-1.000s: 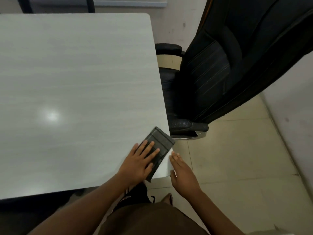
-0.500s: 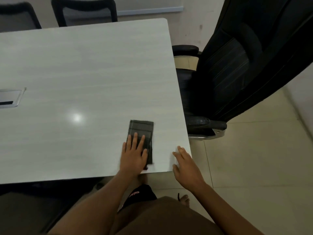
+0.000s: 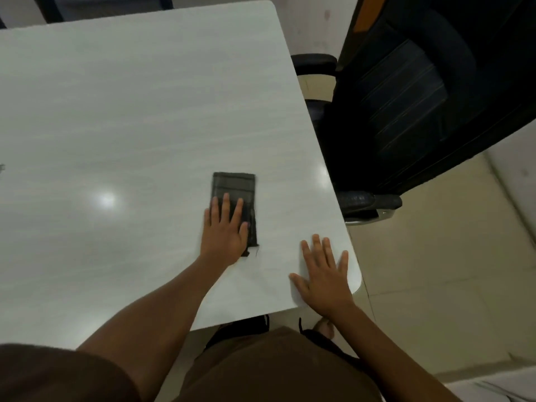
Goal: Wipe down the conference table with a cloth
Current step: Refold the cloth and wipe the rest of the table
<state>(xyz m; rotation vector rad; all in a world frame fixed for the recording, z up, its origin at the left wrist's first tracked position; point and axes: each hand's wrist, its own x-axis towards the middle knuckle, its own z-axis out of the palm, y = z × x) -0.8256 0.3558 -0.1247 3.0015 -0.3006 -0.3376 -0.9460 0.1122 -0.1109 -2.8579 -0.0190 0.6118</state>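
Looking down through the head camera, I am seeing the left hand (image 3: 224, 227) lying flat on the cloth (image 3: 234, 188), fingers straight and a little apart, the palm pressing the cloth's near half onto the table (image 3: 130, 111). The cloth is dark and folded into a narrow rectangle, its long side running away from the person. Its far half is showing bare beyond the fingertips, and a frayed bit is sticking out at the near end beside the wrist. It is sitting on the right part of the tabletop, well in from the right edge and nearer the near edge than the far one. The right hand (image 3: 323, 274) is resting on the table too, palm down with fingers spread wide, just beside the rounded near right corner; it is holding nothing and lying apart from the cloth. Both forearms are reaching in bare from the bottom of the view, above a brown garment (image 3: 275, 367). The tabletop is showing pale with a faint grain, and a spot of glare (image 3: 106, 199) is shining on it left of the cloth. A black chair (image 3: 406, 97) is standing just off the right edge, its tall back leaning across the upper right, one armrest (image 3: 368, 200) sitting close to the table's side. Pale floor (image 3: 435, 271) is showing beyond the corner. The left hand's outline is looking slightly blurred.
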